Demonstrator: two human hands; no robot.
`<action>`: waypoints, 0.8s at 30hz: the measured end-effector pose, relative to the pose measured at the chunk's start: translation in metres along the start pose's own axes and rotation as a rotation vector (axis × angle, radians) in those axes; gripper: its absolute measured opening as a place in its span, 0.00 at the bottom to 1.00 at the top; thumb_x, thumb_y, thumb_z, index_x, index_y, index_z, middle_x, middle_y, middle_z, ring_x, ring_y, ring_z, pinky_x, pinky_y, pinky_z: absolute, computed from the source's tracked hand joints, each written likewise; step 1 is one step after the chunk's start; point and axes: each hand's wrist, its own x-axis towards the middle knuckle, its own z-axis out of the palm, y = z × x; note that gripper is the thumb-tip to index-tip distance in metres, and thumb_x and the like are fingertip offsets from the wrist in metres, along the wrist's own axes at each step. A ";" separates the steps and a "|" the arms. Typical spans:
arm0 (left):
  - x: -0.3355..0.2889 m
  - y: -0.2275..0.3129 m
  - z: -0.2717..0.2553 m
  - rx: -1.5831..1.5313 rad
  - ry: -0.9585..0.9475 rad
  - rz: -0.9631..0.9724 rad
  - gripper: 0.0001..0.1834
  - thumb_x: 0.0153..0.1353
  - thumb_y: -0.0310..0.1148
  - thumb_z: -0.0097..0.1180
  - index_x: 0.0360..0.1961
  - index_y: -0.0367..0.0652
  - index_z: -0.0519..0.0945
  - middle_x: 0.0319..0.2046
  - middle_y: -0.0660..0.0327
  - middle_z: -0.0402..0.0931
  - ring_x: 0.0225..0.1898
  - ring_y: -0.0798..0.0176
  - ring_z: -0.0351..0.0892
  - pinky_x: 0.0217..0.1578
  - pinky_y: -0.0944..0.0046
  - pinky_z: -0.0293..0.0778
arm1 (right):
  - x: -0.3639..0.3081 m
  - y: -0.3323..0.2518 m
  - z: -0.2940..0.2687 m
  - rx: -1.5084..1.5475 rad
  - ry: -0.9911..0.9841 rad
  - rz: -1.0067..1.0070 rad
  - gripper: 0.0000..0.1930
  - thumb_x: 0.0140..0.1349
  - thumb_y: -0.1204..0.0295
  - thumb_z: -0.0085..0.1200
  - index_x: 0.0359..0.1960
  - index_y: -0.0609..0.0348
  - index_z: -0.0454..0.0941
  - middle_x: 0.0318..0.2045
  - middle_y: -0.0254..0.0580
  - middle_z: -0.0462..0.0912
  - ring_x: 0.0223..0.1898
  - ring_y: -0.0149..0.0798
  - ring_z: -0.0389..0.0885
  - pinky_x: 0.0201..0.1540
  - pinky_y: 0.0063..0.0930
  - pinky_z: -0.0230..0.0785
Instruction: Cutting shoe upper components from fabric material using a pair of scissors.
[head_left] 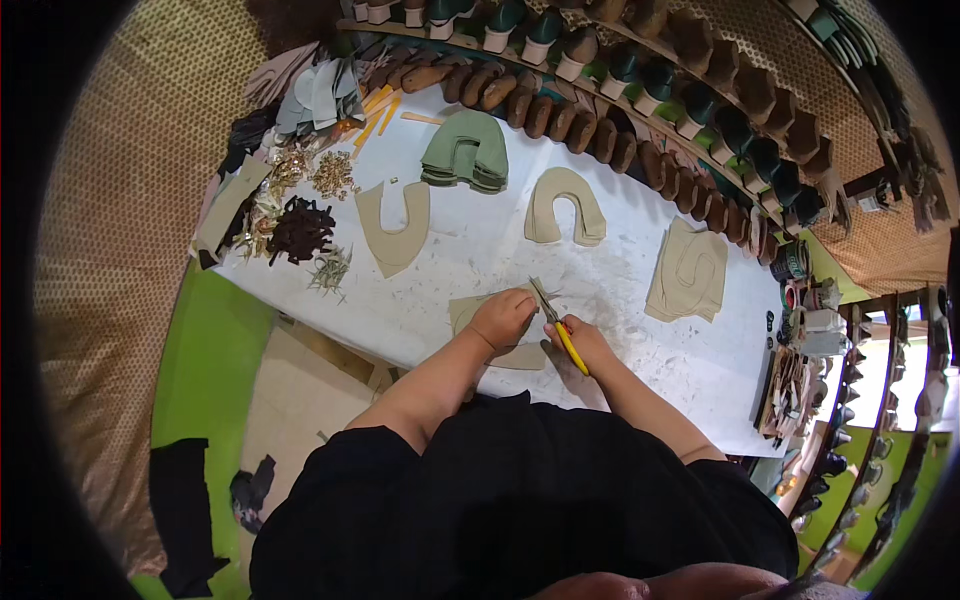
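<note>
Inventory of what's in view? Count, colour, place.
table: one, white-topped, centre
scissors: one, yellow-handled, near side
sheet: at least one, beige, near side
U-piece: one, beige, table left
arch stack: one, beige, table centre
flat stack: one, beige, table right
curved stack: one, green, far side
gold bits: many, gold, table left
strips: one pile, dark brown, table left
lasts: many, brown, far edge
heeled forms: many, green/brown, beyond lasts
cloth: one, black, lower left
left hand: one, bare, on sheet
right hand: one, bare, holding scissors
</note>
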 end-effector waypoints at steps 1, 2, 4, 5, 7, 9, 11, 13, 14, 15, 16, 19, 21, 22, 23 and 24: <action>-0.001 -0.001 0.001 0.000 0.003 -0.004 0.09 0.54 0.24 0.59 0.36 0.37 0.76 0.37 0.51 0.78 0.39 0.47 0.80 0.42 0.56 0.79 | 0.000 0.000 0.000 0.010 -0.018 0.005 0.32 0.63 0.39 0.51 0.38 0.61 0.75 0.30 0.61 0.82 0.38 0.62 0.82 0.41 0.47 0.73; 0.000 -0.001 0.000 -0.002 0.000 0.010 0.09 0.54 0.24 0.59 0.36 0.37 0.76 0.38 0.51 0.78 0.40 0.48 0.80 0.43 0.56 0.79 | 0.000 0.002 0.000 0.007 -0.020 0.005 0.32 0.63 0.39 0.51 0.38 0.61 0.75 0.30 0.61 0.82 0.38 0.62 0.82 0.41 0.47 0.73; 0.000 -0.001 -0.001 -0.005 -0.001 0.021 0.09 0.54 0.24 0.59 0.36 0.37 0.77 0.38 0.51 0.78 0.40 0.48 0.80 0.43 0.56 0.79 | 0.001 0.006 0.001 0.015 0.001 -0.012 0.31 0.64 0.39 0.51 0.38 0.62 0.76 0.29 0.60 0.82 0.36 0.61 0.82 0.39 0.45 0.73; 0.000 -0.001 0.000 -0.002 -0.006 0.019 0.09 0.54 0.24 0.59 0.36 0.37 0.77 0.38 0.52 0.78 0.40 0.48 0.80 0.43 0.56 0.79 | 0.001 0.006 0.000 0.012 -0.001 -0.012 0.31 0.64 0.39 0.51 0.38 0.62 0.76 0.29 0.60 0.82 0.36 0.61 0.82 0.39 0.45 0.73; -0.001 -0.001 -0.001 -0.001 -0.009 0.016 0.09 0.54 0.24 0.59 0.36 0.37 0.77 0.38 0.52 0.78 0.41 0.48 0.80 0.43 0.56 0.79 | 0.002 0.007 -0.001 0.083 -0.043 0.029 0.31 0.64 0.40 0.52 0.38 0.62 0.77 0.27 0.57 0.82 0.33 0.56 0.82 0.38 0.43 0.72; -0.001 0.002 -0.003 0.008 -0.009 0.004 0.09 0.53 0.24 0.60 0.36 0.37 0.77 0.39 0.53 0.78 0.41 0.48 0.80 0.44 0.56 0.79 | 0.000 -0.001 -0.007 0.115 -0.084 0.071 0.30 0.63 0.41 0.52 0.38 0.62 0.77 0.27 0.55 0.82 0.32 0.53 0.82 0.37 0.41 0.72; -0.002 0.003 -0.004 0.005 -0.006 0.013 0.09 0.53 0.24 0.60 0.36 0.37 0.77 0.39 0.53 0.78 0.41 0.48 0.80 0.44 0.57 0.78 | -0.003 -0.010 -0.015 0.148 -0.125 0.113 0.30 0.63 0.41 0.53 0.38 0.62 0.78 0.27 0.53 0.82 0.31 0.50 0.81 0.37 0.39 0.72; -0.002 0.003 -0.005 0.003 -0.005 0.022 0.09 0.52 0.24 0.60 0.36 0.37 0.77 0.39 0.53 0.78 0.41 0.49 0.80 0.44 0.57 0.78 | -0.005 -0.016 -0.020 0.175 -0.154 0.129 0.30 0.61 0.41 0.55 0.39 0.62 0.78 0.28 0.51 0.82 0.33 0.46 0.82 0.39 0.37 0.72; 0.000 0.004 -0.005 -0.005 -0.021 0.025 0.10 0.52 0.24 0.60 0.37 0.37 0.77 0.39 0.54 0.78 0.42 0.49 0.80 0.44 0.57 0.78 | -0.003 -0.012 -0.020 0.175 -0.151 0.133 0.30 0.61 0.41 0.55 0.39 0.62 0.78 0.28 0.51 0.82 0.33 0.46 0.82 0.39 0.37 0.72; 0.001 0.004 -0.005 -0.013 -0.037 0.028 0.10 0.52 0.23 0.60 0.37 0.37 0.77 0.39 0.54 0.78 0.42 0.49 0.80 0.44 0.57 0.78 | 0.001 -0.006 -0.018 0.165 -0.139 0.098 0.30 0.60 0.41 0.56 0.39 0.62 0.78 0.28 0.52 0.82 0.34 0.47 0.82 0.40 0.37 0.72; 0.002 0.003 -0.004 -0.017 -0.038 0.030 0.10 0.52 0.23 0.60 0.37 0.37 0.77 0.39 0.54 0.78 0.42 0.49 0.80 0.44 0.57 0.78 | 0.003 -0.001 -0.017 0.154 -0.128 0.063 0.31 0.59 0.41 0.57 0.39 0.62 0.78 0.29 0.52 0.82 0.34 0.48 0.82 0.40 0.38 0.72; -0.003 -0.002 0.001 -0.020 -0.033 0.043 0.11 0.52 0.23 0.61 0.37 0.37 0.77 0.39 0.54 0.78 0.41 0.49 0.80 0.44 0.57 0.78 | 0.007 0.002 -0.015 0.027 -0.081 -0.005 0.31 0.60 0.41 0.56 0.40 0.63 0.77 0.30 0.55 0.83 0.36 0.53 0.82 0.41 0.40 0.72; -0.005 -0.003 0.003 -0.030 -0.031 0.030 0.11 0.52 0.25 0.56 0.38 0.37 0.77 0.41 0.53 0.77 0.45 0.47 0.78 0.48 0.55 0.76 | 0.010 0.001 -0.015 -0.005 -0.076 0.010 0.30 0.60 0.41 0.56 0.40 0.63 0.78 0.31 0.57 0.83 0.36 0.55 0.82 0.41 0.41 0.72; -0.006 -0.004 0.005 -0.031 -0.032 0.029 0.11 0.52 0.25 0.56 0.38 0.37 0.77 0.41 0.53 0.77 0.45 0.47 0.78 0.48 0.55 0.76 | 0.011 0.000 -0.015 -0.036 -0.069 0.023 0.30 0.61 0.42 0.56 0.39 0.63 0.78 0.31 0.58 0.83 0.37 0.57 0.82 0.41 0.43 0.72; -0.007 -0.004 0.005 -0.027 -0.038 0.027 0.11 0.52 0.25 0.56 0.38 0.37 0.77 0.41 0.53 0.77 0.45 0.47 0.78 0.47 0.55 0.76 | 0.011 0.002 -0.014 -0.036 -0.068 0.024 0.30 0.61 0.42 0.56 0.39 0.63 0.78 0.31 0.58 0.83 0.37 0.57 0.82 0.41 0.43 0.72; -0.007 -0.005 0.006 -0.022 -0.045 0.025 0.11 0.52 0.25 0.56 0.38 0.37 0.77 0.41 0.53 0.77 0.45 0.48 0.78 0.47 0.55 0.76 | 0.013 0.005 -0.014 -0.054 -0.057 -0.002 0.30 0.61 0.41 0.55 0.38 0.63 0.78 0.31 0.59 0.83 0.37 0.59 0.81 0.41 0.43 0.72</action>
